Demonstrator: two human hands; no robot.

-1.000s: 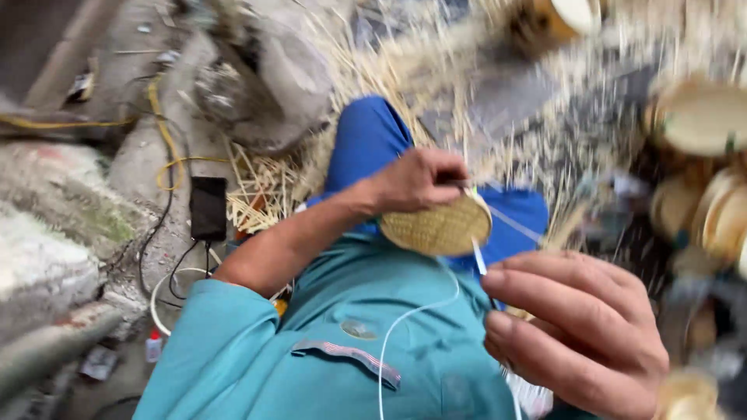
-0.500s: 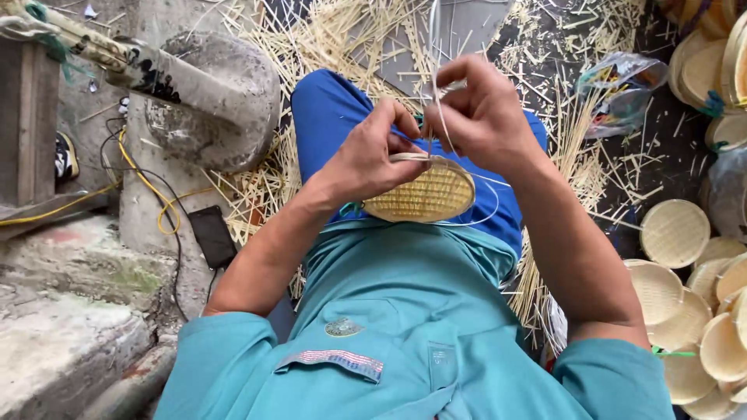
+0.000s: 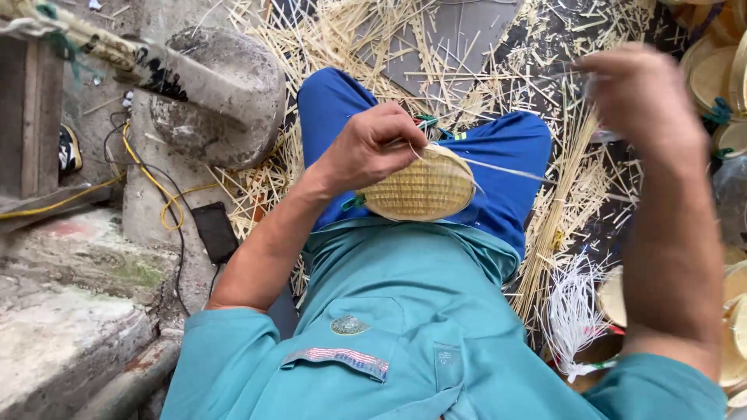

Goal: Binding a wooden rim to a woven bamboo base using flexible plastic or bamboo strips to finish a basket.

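Observation:
My left hand (image 3: 372, 148) grips the rim of a small round woven bamboo basket (image 3: 424, 188) that rests on my lap over blue shorts. A thin pale strip (image 3: 506, 169) runs from the basket's edge out to the right. My right hand (image 3: 642, 97) is raised high at the right, blurred, its fingers pinched together at the far end of that strip.
Loose bamboo splints (image 3: 560, 210) litter the dark floor around my legs. Finished woven baskets (image 3: 712, 74) are stacked along the right edge. A bundle of white strips (image 3: 574, 315) lies by my right hip. A stone block (image 3: 222, 93), yellow cable (image 3: 167, 206) and black phone (image 3: 215, 232) sit left.
My right hand has left the basket and swung up and to the right, drawing the strip out. My left hand stays on the basket's rim.

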